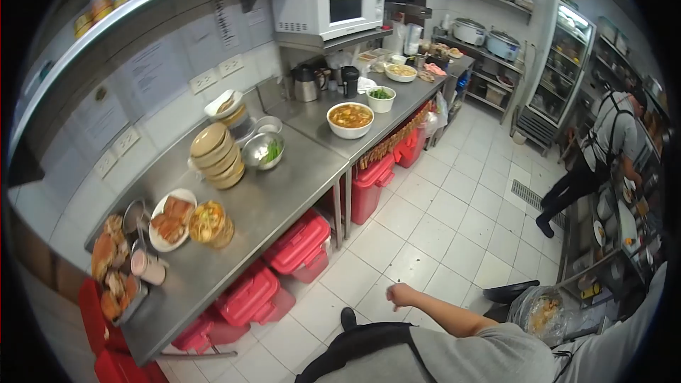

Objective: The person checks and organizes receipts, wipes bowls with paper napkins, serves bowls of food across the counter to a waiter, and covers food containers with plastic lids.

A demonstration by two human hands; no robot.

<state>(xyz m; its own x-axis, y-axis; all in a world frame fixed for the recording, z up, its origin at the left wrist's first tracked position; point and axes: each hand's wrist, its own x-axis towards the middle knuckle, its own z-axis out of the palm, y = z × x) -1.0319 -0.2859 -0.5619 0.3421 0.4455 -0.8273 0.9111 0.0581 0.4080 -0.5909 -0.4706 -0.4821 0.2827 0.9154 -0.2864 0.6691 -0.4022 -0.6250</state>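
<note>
My right hand (402,296) hangs over the tiled floor, past the front edge of the steel counter. Its fingers look loosely curled, and nothing shows in them. My left hand is out of view. Nearest on the left are red lidded bins (298,241) under the counter (266,202). Up on the counter stand a plate of meat (172,220), a tub of yellowish food (211,225), a stack of tan bowls (215,154) and a metal bowl of cut greens (263,150). Further along sits a white bowl of reddish soup (350,120).
A microwave (329,10) rests on a wall shelf. A co-worker (603,138) stands at the right-hand station, beyond a floor drain (528,196). A lined bin of scraps (545,314) is at lower right. A glass-door fridge (565,64) and rice cookers (469,32) are at the back.
</note>
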